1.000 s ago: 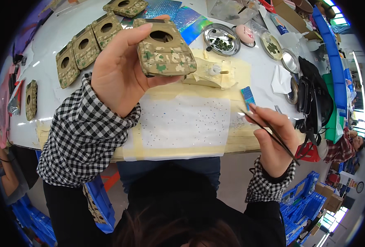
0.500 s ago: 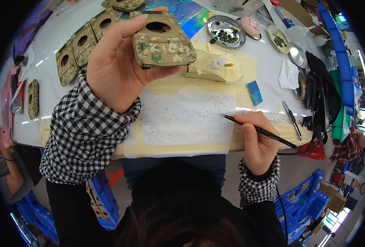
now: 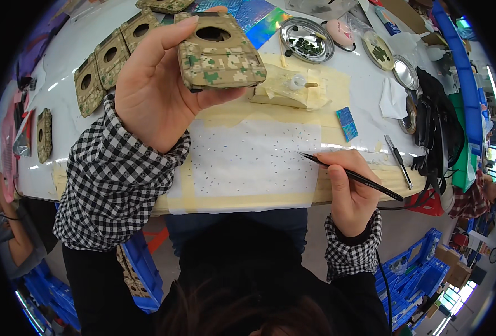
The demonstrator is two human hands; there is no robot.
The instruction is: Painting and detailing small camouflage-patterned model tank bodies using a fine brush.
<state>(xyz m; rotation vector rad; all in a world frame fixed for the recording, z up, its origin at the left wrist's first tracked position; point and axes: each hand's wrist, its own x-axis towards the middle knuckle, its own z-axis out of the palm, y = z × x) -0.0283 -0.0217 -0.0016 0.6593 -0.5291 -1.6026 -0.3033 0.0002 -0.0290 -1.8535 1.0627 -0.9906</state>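
My left hand (image 3: 153,95) is closed round a camouflage-painted model tank hull (image 3: 222,63) with a round hole in its top, held up above the table. My right hand (image 3: 349,182) pinches a pair of slim black tweezers (image 3: 365,180). Their pointed tips are over a white sheet of paper (image 3: 236,182) taped at the table's near edge. Many tiny dark and shiny chips lie scattered on that sheet. Whether the tips grip one of them is too small to tell.
More camouflage hulls (image 3: 110,60) stand in a row at the left. Behind the paper sits a taped block (image 3: 278,98) bearing a small white cup. Further back are a round metal tin (image 3: 330,53) of dark green bits and shiny blue sheets (image 3: 273,27). A knife (image 3: 399,162) lies at right.
The hull and my left hand have shifted very slightly left. The tweezer tips have risen a little over the same spot on the paper.
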